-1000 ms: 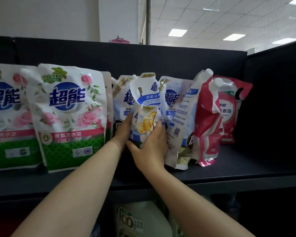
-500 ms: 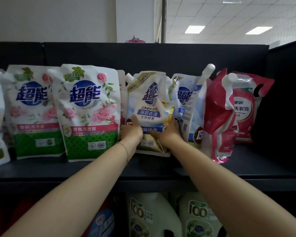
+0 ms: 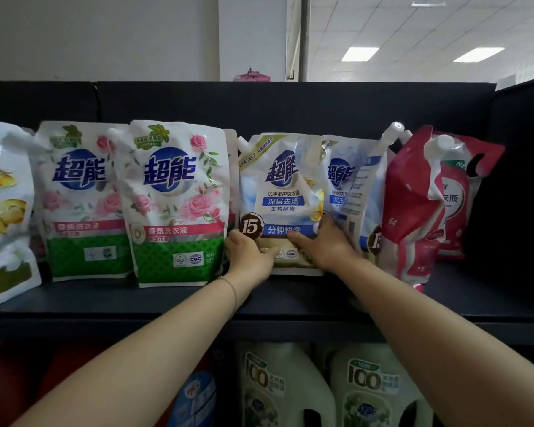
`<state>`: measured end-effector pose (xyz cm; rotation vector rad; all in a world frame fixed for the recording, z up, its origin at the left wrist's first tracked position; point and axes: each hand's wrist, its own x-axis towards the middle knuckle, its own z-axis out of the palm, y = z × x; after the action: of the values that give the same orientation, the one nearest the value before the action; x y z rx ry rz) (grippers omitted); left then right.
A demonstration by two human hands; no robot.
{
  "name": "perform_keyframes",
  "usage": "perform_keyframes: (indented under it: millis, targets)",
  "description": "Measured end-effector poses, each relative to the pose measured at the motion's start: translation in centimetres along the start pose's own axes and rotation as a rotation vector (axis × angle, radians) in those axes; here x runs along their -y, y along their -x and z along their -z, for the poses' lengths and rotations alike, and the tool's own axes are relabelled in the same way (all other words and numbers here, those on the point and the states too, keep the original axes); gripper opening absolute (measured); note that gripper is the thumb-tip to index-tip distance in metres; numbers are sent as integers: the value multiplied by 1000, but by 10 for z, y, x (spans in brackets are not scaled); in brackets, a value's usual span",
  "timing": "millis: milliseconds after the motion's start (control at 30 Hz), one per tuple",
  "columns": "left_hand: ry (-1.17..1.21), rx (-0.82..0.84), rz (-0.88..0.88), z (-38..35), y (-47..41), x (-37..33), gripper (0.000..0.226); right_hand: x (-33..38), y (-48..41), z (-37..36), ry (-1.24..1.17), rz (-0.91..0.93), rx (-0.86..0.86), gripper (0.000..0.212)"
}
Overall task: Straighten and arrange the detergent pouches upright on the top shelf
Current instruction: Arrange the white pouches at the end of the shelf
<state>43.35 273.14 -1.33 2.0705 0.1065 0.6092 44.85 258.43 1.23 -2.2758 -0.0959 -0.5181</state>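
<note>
Fingers [image 3: 302, 240] of the right hand [image 3: 324, 246] lie bent across the low front of the blue pouch [image 3: 281, 186]. The left hand [image 3: 250, 254] grips its low left side, so both hands hold it. The blue pouch stands up straight near the middle of the top shelf [image 3: 167, 303], back from the front edge, with its bottom on the shelf. Just left of it stand two rose pouches [image 3: 173, 201]. A yellow fruit pouch [image 3: 3, 211] is at the left end. A second blue pouch [image 3: 349, 186] stands just beside it on the right. Two red pouches [image 3: 410, 204] sag near the right end. Big bottles [image 3: 284, 386] sit on the shelf below.
</note>
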Motion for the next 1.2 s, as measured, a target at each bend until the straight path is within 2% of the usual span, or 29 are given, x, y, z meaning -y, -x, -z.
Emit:
perform_keyframes:
  millis: [100,167,233,367,533,667,767,867,967,1033,1133,1200]
  targets:
    - [-24,-41,-211,4,4,4,91,-12,6,0,153,48,30,102]
    - [-153,-69,-381,8,3,7,95,-21,9,2,277,84,57,118]
    - [-287,-77,-513,12,0,10,94,-29,14,9,404,130,92,121]
    - [-455,-2,-554,19,-2,10,90,-36,26,23,681,167,218,110]
    - [-686,145,-669,25,1,11,87,-47,19,33,808,166,259,92]
    - [-726,189,-684,27,4,16,86,-62,8,40,928,144,277,67]
    - [-732,205,-677,28,4,15,83,-61,6,41,995,71,281,62]
    - [-751,186,-694,27,2,10,82,-44,6,35,911,44,268,56]
    - [-775,139,-726,27,-2,6,83,-25,10,25,563,27,185,35]
    - [-789,118,-738,26,-4,6,85,-17,19,18,382,20,107,28]
    - [-819,125,-779,25,-7,6,89,-10,36,6,318,223,-85,35]
    - [-855,128,-826,25,-11,6,93,-4,45,2,328,380,-181,55]
